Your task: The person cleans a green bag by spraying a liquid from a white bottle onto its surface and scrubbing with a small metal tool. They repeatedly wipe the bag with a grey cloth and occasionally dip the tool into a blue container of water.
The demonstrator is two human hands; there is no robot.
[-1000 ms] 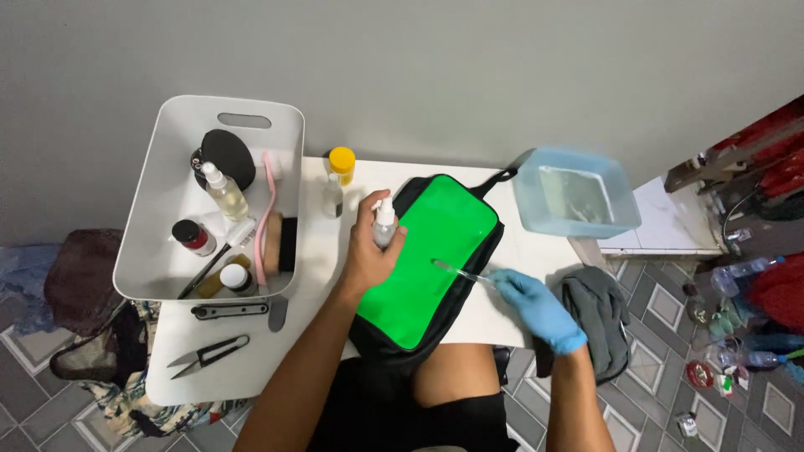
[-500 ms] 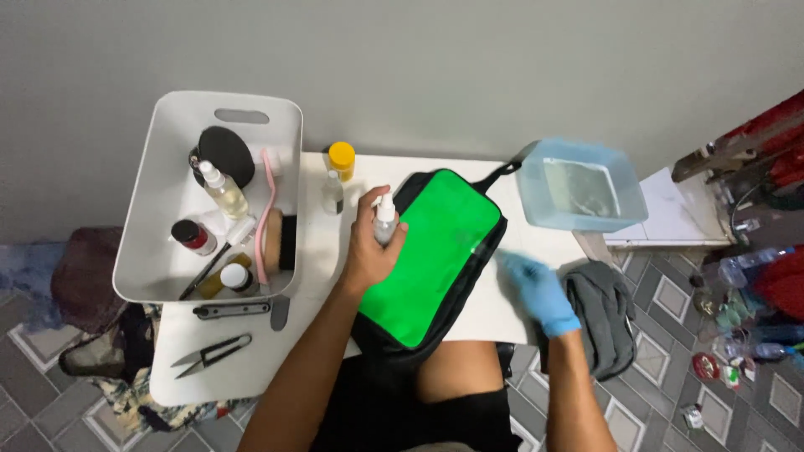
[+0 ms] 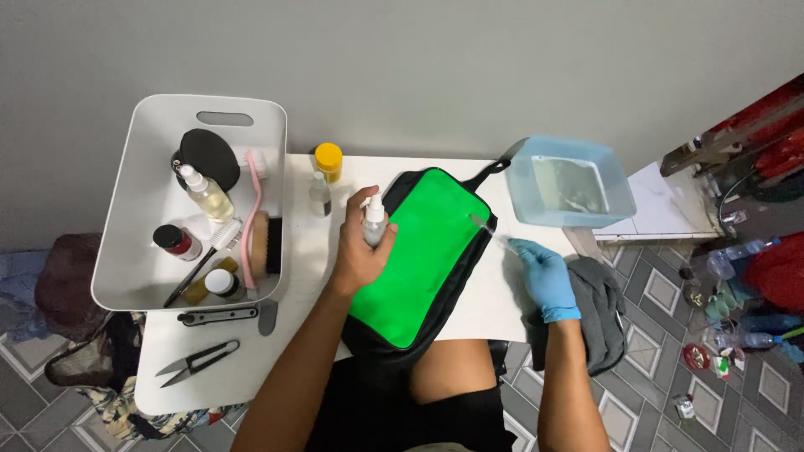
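The bare left hand point(image 3: 362, 251) has its fingers wrapped around a small clear spray bottle with a white nozzle point(image 3: 374, 223), held upright over the left edge of a bright green pouch with black trim and a black strap point(image 3: 423, 251). The pouch lies slanted across the middle of the white tabletop point(image 3: 310, 251), its near end hanging over the person's lap.

At about three o'clock from the pouch, the right hand in a pale blue glove point(image 3: 543, 272) pinches a thin clear-handled brush point(image 3: 490, 230) between its fingers, the tip resting at the pouch's right rim. A grey cloth point(image 3: 601, 305) is draped just beside that hand, at the tabletop's edge.

At one o'clock sits a translucent blue plastic tub holding water point(image 3: 569, 184). At eleven o'clock stand a yellow-capped jar point(image 3: 327, 160) and a small clear bottle point(image 3: 319, 194). At nine o'clock a white plastic basket point(image 3: 146, 209) holds bottles and brushes. Small black scissors point(image 3: 197, 362) lie at seven o'clock.
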